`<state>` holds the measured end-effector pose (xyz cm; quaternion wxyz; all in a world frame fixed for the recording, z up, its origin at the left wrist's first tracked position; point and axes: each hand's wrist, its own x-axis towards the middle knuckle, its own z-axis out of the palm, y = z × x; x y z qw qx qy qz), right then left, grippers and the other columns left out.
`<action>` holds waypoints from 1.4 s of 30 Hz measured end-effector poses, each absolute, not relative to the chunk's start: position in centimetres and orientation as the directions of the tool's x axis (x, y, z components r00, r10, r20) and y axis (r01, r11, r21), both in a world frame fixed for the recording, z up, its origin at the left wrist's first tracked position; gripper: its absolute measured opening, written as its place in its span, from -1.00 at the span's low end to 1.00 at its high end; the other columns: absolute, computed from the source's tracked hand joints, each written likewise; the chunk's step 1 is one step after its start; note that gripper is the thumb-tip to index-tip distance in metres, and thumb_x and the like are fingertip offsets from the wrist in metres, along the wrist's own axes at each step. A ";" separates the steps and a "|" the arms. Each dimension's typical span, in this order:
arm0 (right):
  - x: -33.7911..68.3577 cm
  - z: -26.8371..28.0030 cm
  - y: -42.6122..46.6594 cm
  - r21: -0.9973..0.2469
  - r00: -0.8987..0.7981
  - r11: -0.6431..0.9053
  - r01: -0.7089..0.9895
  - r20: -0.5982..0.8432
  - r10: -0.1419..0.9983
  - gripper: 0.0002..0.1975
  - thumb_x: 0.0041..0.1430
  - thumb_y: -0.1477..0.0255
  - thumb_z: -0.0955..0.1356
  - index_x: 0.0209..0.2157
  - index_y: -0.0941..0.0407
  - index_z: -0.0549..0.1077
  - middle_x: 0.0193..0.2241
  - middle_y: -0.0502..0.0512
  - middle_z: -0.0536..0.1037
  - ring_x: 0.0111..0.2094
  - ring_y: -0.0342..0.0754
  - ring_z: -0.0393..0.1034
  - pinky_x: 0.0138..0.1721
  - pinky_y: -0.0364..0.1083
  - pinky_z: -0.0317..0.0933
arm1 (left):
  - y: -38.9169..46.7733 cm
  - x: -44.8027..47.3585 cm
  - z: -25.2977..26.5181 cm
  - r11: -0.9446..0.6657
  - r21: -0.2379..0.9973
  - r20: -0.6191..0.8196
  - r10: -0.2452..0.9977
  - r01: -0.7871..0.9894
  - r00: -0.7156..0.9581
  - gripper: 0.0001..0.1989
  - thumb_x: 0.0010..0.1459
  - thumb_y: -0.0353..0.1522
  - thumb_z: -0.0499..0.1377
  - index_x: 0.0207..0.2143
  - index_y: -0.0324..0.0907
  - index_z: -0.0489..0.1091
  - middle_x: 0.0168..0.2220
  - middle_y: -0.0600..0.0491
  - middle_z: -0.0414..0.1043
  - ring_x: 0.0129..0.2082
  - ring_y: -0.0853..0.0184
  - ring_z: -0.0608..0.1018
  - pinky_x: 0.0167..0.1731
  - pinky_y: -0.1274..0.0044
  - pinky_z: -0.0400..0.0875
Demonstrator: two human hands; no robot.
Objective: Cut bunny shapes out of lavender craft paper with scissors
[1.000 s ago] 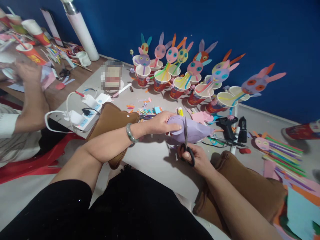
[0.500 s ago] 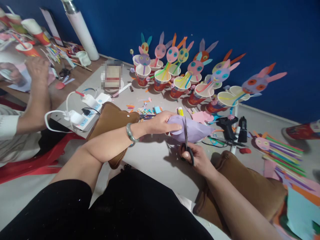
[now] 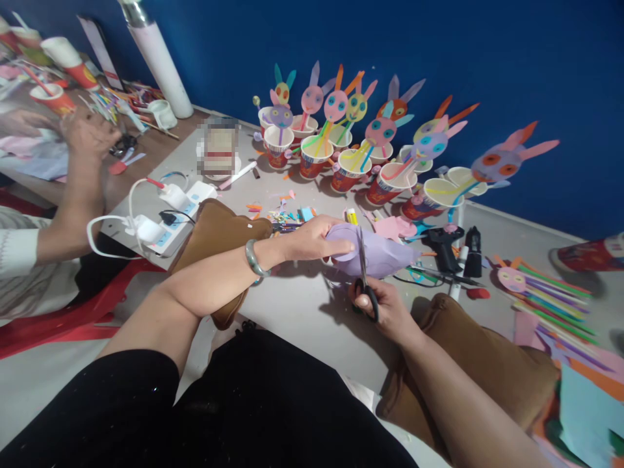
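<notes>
My left hand (image 3: 316, 239) pinches a sheet of purple paper (image 3: 385, 252) at its left side, thumb on top. Pencil-like outlines show faintly on the sheet. My right hand (image 3: 385, 305) has its fingers through the black handles of a pair of scissors (image 3: 363, 263). The blades point up and lie across the purple paper, just right of my left thumb. Under and beyond the sheet are small paper scraps (image 3: 280, 211) and a yellow glue stick (image 3: 351, 216). A black glue gun (image 3: 443, 247) lies to the right of the paper.
Several paper cups (image 3: 316, 156) with paper rabbit heads stand along the blue wall. A power strip (image 3: 182, 221) and brown cushion (image 3: 219, 224) lie left; another cushion (image 3: 487, 357) lies right, near coloured paper sticks (image 3: 560, 305). A co-worker's hands (image 3: 88, 133) are at the far left.
My hands, the scissors and the purple paper look almost still. At the left, the co-worker's hands have shifted: the nearer hand moved right and down, away from the red cup.
</notes>
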<state>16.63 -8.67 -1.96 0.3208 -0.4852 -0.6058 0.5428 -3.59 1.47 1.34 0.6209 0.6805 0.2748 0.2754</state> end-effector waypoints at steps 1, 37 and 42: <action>16.6 -2.0 -8.7 -0.969 -0.320 -0.061 0.241 -0.139 0.937 -0.37 -0.04 -0.20 0.41 -0.58 0.12 0.31 -0.66 -0.06 0.28 -0.60 -0.20 0.06 -0.58 -0.14 -0.01 | 1.5 -3.6 1.4 -0.067 0.997 0.027 0.719 0.030 0.695 -0.84 0.10 -0.37 0.15 -0.52 -0.22 0.29 -0.62 0.19 0.28 -0.61 0.56 0.33 -0.59 0.67 0.17; 16.5 -2.0 -8.9 -0.970 -0.303 -0.049 0.239 -0.122 0.945 -0.38 -0.01 -0.19 0.40 -0.58 0.11 0.28 -0.64 -0.04 0.29 -0.59 -0.19 0.08 -0.58 -0.14 -0.02 | 1.4 -3.7 2.2 -0.004 0.999 -0.030 0.701 0.046 0.712 -0.83 0.11 -0.40 0.16 -0.53 -0.22 0.27 -0.64 0.19 0.25 -0.64 0.55 0.31 -0.60 0.66 0.19; 16.6 -2.2 -8.9 -0.970 -0.295 -0.060 0.237 -0.130 0.947 -0.38 -0.01 -0.19 0.41 -0.58 0.12 0.29 -0.64 -0.05 0.28 -0.60 -0.19 0.08 -0.58 -0.15 -0.03 | 1.5 -3.8 2.1 -0.015 0.998 -0.029 0.703 0.056 0.710 -0.84 0.11 -0.38 0.14 -0.51 -0.23 0.29 -0.64 0.18 0.27 -0.63 0.56 0.31 -0.60 0.66 0.19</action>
